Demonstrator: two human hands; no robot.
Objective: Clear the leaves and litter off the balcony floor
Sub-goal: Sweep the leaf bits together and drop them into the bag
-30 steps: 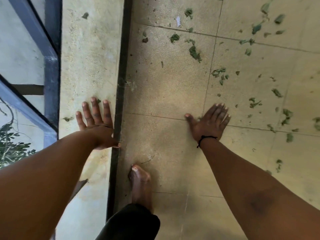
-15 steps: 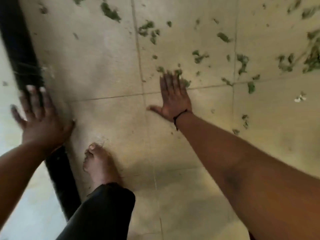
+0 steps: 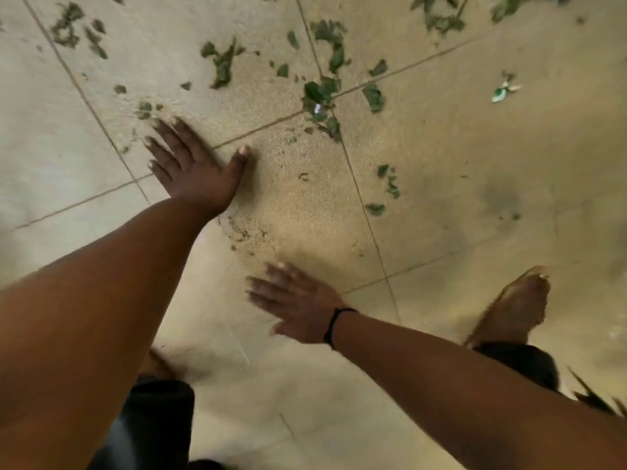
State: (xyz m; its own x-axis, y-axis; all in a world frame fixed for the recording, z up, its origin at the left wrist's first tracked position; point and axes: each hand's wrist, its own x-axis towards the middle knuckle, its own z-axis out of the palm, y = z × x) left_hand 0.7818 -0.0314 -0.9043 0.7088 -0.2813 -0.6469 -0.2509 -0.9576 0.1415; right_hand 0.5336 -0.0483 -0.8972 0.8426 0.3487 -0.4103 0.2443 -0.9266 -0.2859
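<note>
Green torn leaves (image 3: 322, 93) lie scattered on the beige tiled balcony floor (image 3: 441, 157), at one o'clock from my left hand (image 3: 193, 171), which is nearer; my right hand (image 3: 298, 307) trails. Both are flat, fingers spread, holding nothing.

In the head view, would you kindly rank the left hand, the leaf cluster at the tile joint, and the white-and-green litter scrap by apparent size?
1. left hand, spread open on the floor, looks largest.
2. leaf cluster at the tile joint, clearly smaller.
3. white-and-green litter scrap, smallest.
All lie at floor level, so nearness hardly distorts the order.
</note>
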